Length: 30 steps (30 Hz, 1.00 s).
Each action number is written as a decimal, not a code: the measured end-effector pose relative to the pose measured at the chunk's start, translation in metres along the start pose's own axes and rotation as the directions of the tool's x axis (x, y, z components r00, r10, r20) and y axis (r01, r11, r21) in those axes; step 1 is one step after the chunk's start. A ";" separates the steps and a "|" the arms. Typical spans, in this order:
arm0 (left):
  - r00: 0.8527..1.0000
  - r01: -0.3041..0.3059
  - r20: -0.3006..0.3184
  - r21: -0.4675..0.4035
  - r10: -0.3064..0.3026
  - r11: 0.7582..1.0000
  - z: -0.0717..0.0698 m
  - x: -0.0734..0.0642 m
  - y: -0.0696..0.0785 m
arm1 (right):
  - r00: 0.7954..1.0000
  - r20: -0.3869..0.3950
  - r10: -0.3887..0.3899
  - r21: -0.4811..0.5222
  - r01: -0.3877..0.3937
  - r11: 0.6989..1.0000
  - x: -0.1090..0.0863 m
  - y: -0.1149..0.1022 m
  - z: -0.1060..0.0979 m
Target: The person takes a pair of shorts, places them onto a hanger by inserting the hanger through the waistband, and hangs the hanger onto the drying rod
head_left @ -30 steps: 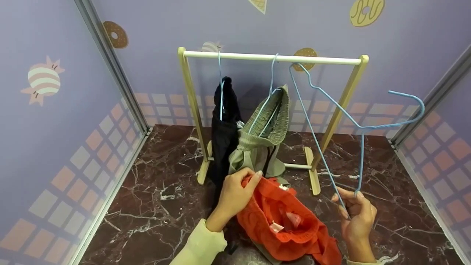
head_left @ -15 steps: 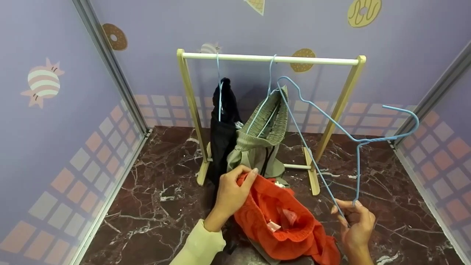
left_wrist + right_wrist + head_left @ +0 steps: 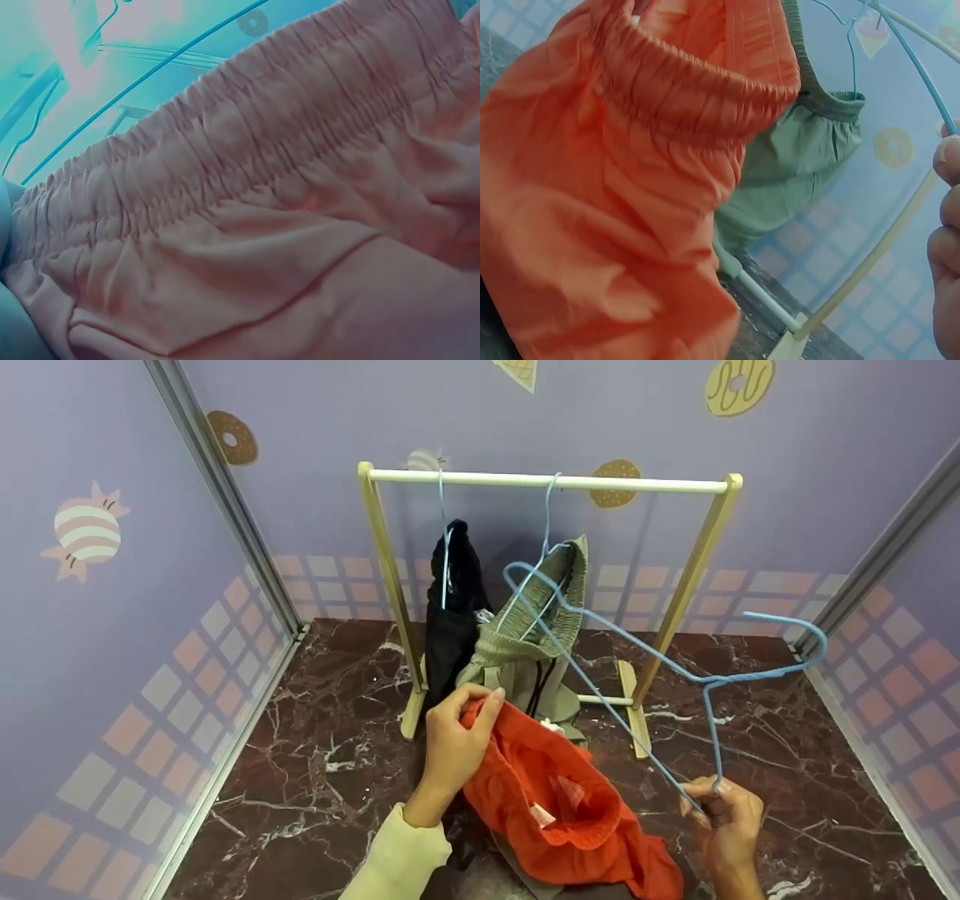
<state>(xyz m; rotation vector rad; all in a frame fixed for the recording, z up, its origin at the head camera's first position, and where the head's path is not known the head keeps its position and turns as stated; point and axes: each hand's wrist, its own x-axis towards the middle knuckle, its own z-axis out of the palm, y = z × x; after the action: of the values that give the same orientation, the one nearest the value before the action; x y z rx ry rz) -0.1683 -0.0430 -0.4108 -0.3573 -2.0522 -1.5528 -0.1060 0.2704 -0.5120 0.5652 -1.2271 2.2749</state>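
My left hand pinches the elastic waistband of orange-red shorts between thumb and fingers. Their waist opening faces up, and pale labels show inside. In the left wrist view the gathered waistband fills most of the picture. To the right, my right hand grips one end of a light blue wire hanger. The hanger's hook points right, and its other end lies in front of the hanging green shorts in the head view. The right wrist view shows fingers on the blue wire at its edge.
Behind my hands stands a small wooden rack with a white rail. Black pants and grey-green shorts hang there on blue hangers. Purple walls enclose the dark marbled surface.
The right hand's hanger has swung down and left, its far end going from near the rail to in front of the green shorts. The left hand and orange-red shorts have shifted slightly left.
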 end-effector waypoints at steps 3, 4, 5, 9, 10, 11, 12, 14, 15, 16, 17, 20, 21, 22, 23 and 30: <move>1.000 0.023 -0.004 -0.008 -0.023 1.000 -0.006 0.003 0.015 | 0.997 0.072 -0.020 -0.003 0.021 1.000 0.000 0.001 -0.002; 1.000 0.028 -0.005 -0.013 -0.028 1.000 -0.009 0.004 0.020 | 0.995 0.098 -0.031 0.003 0.031 1.000 0.000 0.001 -0.003; 0.999 0.034 -0.003 -0.023 -0.034 0.999 -0.011 0.004 0.025 | 0.992 0.119 -0.039 0.015 0.037 0.999 0.000 0.001 -0.003; 0.998 0.060 -0.001 -0.097 -0.061 0.993 -0.016 0.008 0.031 | 0.984 0.170 -0.054 0.048 0.047 0.998 0.001 0.000 -0.005; 0.998 0.064 -0.006 -0.115 -0.065 0.991 -0.016 0.009 0.027 | 0.982 0.180 -0.056 0.052 0.048 0.997 0.001 -0.001 -0.006; 0.997 0.070 -0.012 -0.132 -0.072 0.989 -0.016 0.010 0.023 | 0.982 0.183 -0.054 0.050 0.046 0.998 0.001 -0.001 -0.006; 0.997 0.077 -0.019 -0.146 -0.081 0.986 -0.016 0.011 0.018 | 0.981 0.188 -0.051 0.048 0.043 0.998 0.001 -0.002 -0.006; 0.994 0.094 -0.035 -0.162 -0.101 0.982 -0.016 0.013 0.008 | 0.980 0.195 -0.040 0.030 0.035 0.999 0.001 -0.004 -0.007; 0.993 0.104 -0.041 -0.166 -0.112 0.981 -0.016 0.014 0.004 | 0.980 0.198 -0.034 0.021 0.031 0.999 0.000 -0.004 -0.008; 0.991 0.115 -0.043 -0.174 -0.124 0.978 -0.016 0.015 -0.002 | 0.979 0.200 -0.028 0.013 0.025 1.000 0.000 -0.005 -0.009; 0.990 0.127 -0.042 -0.183 -0.137 0.975 -0.016 0.016 -0.004 | 0.979 0.203 -0.022 0.012 0.020 1.000 0.000 -0.005 -0.010; 0.985 0.157 -0.033 -0.214 -0.168 0.964 -0.019 0.019 -0.008 | 0.978 0.209 -0.005 -0.020 0.010 1.000 -0.002 -0.007 -0.013; 0.984 0.165 -0.028 -0.230 -0.176 0.959 -0.020 0.020 -0.009 | 0.978 0.211 -0.001 -0.030 0.007 1.000 -0.002 -0.007 -0.014; 0.983 0.169 -0.027 -0.248 -0.182 0.954 -0.021 0.021 -0.010 | 0.977 0.211 0.002 -0.043 0.007 0.999 -0.003 -0.007 -0.016; 0.981 0.176 -0.028 -0.263 -0.190 0.949 -0.021 0.023 -0.010 | 0.979 0.206 0.010 -0.069 0.004 0.998 -0.004 -0.007 -0.017; 0.974 0.201 -0.033 -0.341 -0.226 0.918 -0.025 0.030 -0.015 | 0.978 0.202 0.046 -0.136 -0.018 0.991 -0.008 -0.012 -0.024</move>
<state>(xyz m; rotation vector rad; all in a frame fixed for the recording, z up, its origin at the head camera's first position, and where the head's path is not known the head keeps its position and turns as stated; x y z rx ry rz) -0.1946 -0.0742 -0.4013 -0.1998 -1.8167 -2.0271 -0.0960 0.2948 -0.5212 0.7490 -1.4850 2.1824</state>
